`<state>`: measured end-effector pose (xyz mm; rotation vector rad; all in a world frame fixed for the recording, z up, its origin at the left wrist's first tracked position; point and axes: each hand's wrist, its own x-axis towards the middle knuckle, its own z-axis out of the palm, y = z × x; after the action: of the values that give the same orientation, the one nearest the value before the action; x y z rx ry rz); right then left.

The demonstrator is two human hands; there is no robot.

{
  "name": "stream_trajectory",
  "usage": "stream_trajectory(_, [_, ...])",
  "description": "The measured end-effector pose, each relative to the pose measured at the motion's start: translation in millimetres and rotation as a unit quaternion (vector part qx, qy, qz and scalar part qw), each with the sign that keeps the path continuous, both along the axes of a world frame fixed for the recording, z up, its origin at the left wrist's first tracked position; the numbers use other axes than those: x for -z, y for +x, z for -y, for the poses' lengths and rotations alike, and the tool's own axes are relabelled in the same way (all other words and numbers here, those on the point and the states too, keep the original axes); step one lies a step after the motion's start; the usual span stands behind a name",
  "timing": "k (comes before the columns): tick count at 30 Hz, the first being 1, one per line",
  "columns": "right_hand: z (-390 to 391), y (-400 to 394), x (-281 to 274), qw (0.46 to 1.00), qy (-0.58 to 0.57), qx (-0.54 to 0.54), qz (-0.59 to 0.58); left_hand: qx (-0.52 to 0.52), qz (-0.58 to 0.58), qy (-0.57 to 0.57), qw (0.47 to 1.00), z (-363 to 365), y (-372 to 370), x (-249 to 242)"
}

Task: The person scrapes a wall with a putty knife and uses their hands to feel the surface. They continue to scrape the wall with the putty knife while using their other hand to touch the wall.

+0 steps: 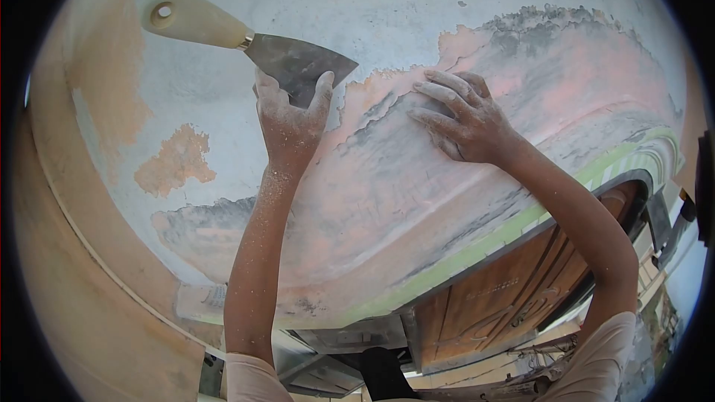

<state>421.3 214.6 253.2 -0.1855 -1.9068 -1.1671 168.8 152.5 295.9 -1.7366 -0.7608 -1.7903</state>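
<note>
My left hand (289,125), dusted with white powder, is raised overhead and pinches the metal blade of a putty knife (294,63). The knife's cream handle (195,20) sticks out to the upper left. The blade lies against a ceiling surface (387,0) of peeling white and pink paint. My right hand (462,120) presses flat on the ceiling to the right of the knife, fingers spread toward a scraped grey and pink patch (387,171). It holds nothing.
A green painted band (484,242) edges the ceiling slab. Below it stands a carved wooden door (506,298) in a dark frame. A beige wall (89,327) runs down the left side. Bare orange patches (175,160) show where paint has come off.
</note>
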Motion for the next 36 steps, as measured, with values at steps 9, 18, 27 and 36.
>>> stream_trajectory(9, [-5, 2, 3, 1.000, -0.014, -0.008, 0.003, 0.037, 0.020, 0.025, 0.999, -5, 13, -16])
stream_trajectory(18, [-7, 1, 5, 1.000, -0.021, -0.023, 0.003, -0.031, -0.018, -0.036, 0.999, 4, 20, -16])
stream_trajectory(27, [0, -6, 4, 0.998, -0.039, 0.030, -0.035, 0.008, -0.071, -0.017, 0.997, -3, 14, -5])
stream_trajectory(36, [-1, -5, 5, 0.998, -0.041, 0.031, -0.029, -0.003, -0.052, 0.011, 0.999, 0, 13, -9])
